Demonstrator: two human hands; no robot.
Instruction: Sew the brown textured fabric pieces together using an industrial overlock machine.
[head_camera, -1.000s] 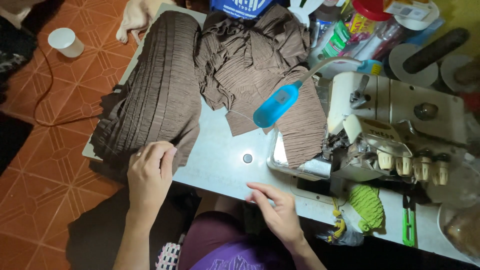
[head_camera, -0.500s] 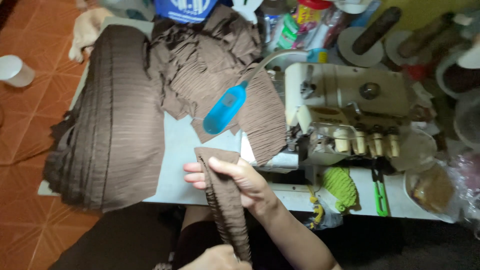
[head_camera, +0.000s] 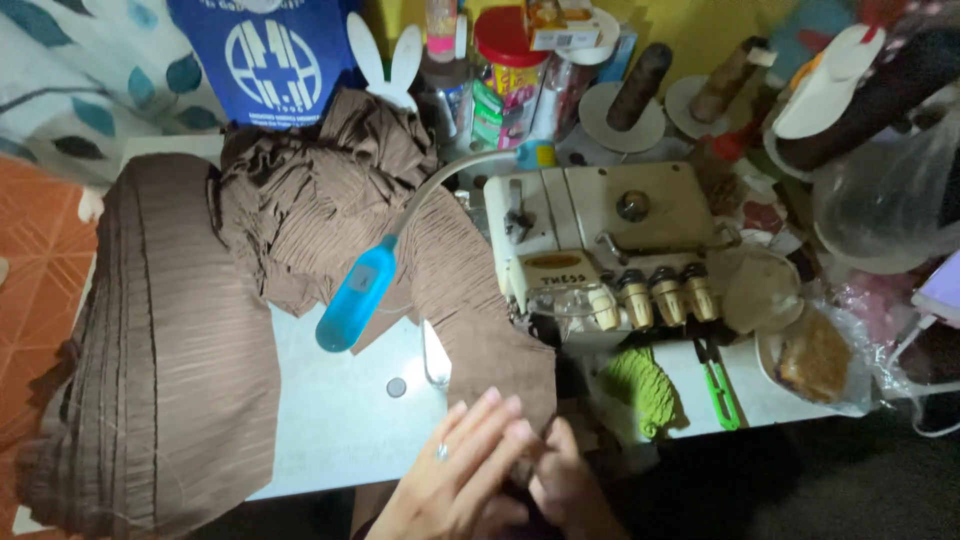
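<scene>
We pinch the brown strip (head_camera: 500, 365) near the machine (head_camera: 600, 240) with both hands (head_camera: 500, 470), edges kept even.

Single head view, steep downward look, close over sewing table (head_camera: 340, 440); hands at bottom edge.

White worktable (head_camera: 340, 430) on orange tiled floor (head_camera: 35, 270), yellow wall (head_camera: 690, 25) behind.

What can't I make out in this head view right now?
- Whatever the left hand and right hand pinch: their own fingers cover it.
- Both wrists: cut off by the bottom edge.
- Sewing machine needle area: behind brown fabric and in shadow.
- Stacked fabric lower end: cut off.
</scene>
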